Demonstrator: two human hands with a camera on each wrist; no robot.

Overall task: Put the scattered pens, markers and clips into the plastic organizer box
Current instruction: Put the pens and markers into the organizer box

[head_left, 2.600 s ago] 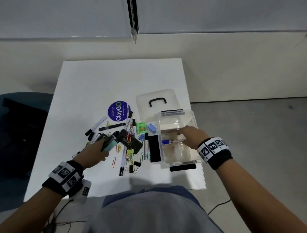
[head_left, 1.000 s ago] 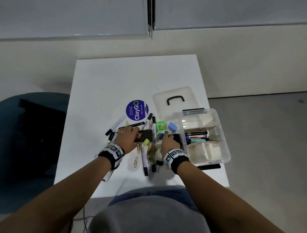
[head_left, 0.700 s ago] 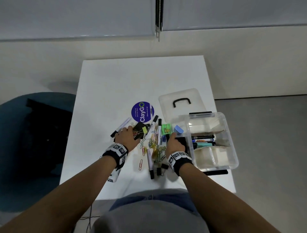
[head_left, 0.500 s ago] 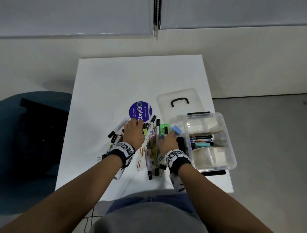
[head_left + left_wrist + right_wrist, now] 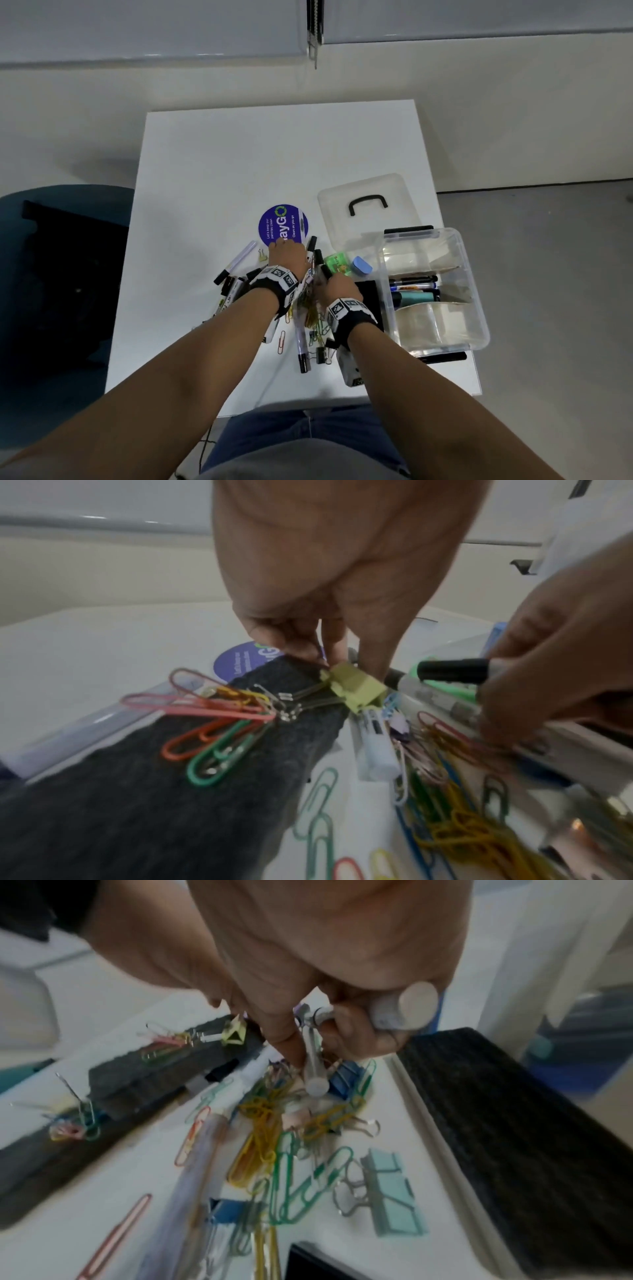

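Observation:
The clear organizer box stands open at the table's right, with several markers in its middle compartment. Left of it lies a heap of coloured paper clips, binder clips and markers. My left hand reaches to the far side of the heap. Its fingertips close on the top of a yellow binder clip that sits on a black eraser. My right hand grips a black-capped marker and a thinner pen just above the clips.
The box lid lies behind the box. A purple round sticker, a green sharpener and a blue eraser sit nearby. A second black eraser lies against the box wall. A blue chair stands left.
My right hand left the box, came back to the heap and took hold of a marker and a pen. My left hand slid forward across the heap to the yellow binder clip.

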